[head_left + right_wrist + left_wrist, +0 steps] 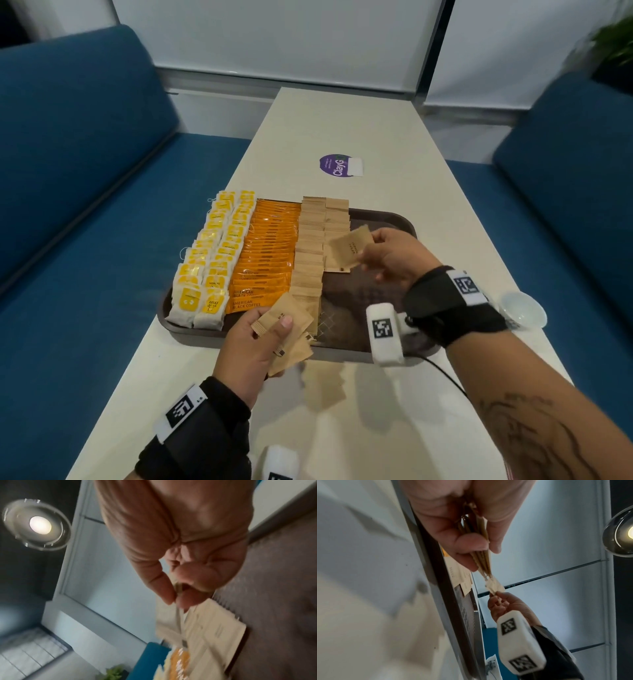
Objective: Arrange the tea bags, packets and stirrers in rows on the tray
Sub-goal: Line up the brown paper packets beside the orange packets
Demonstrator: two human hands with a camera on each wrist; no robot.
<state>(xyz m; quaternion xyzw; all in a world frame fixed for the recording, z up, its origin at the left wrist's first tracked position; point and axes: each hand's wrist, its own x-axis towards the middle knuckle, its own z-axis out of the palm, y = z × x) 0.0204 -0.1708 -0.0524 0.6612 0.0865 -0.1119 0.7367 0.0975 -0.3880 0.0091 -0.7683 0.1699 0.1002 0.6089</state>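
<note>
Head view showed the pale worktop (pixel 342 120) carrying a brown textured tray (pixel 387 219) with overlapping rows: yellow tea bags (pixel 209 260), glossy orange packets (pixel 267 253), flat kraft-paper packets (pixel 310 253). The left hand (pixel 250 346) clasped a loose fan of kraft packets (pixel 284 322); the right hand (pixel 394 257) pinched a single packet (pixel 349 246) above the short fourth row. Slippery, thin paper might slide from the fan, or a careless drop could skew the row.
</note>
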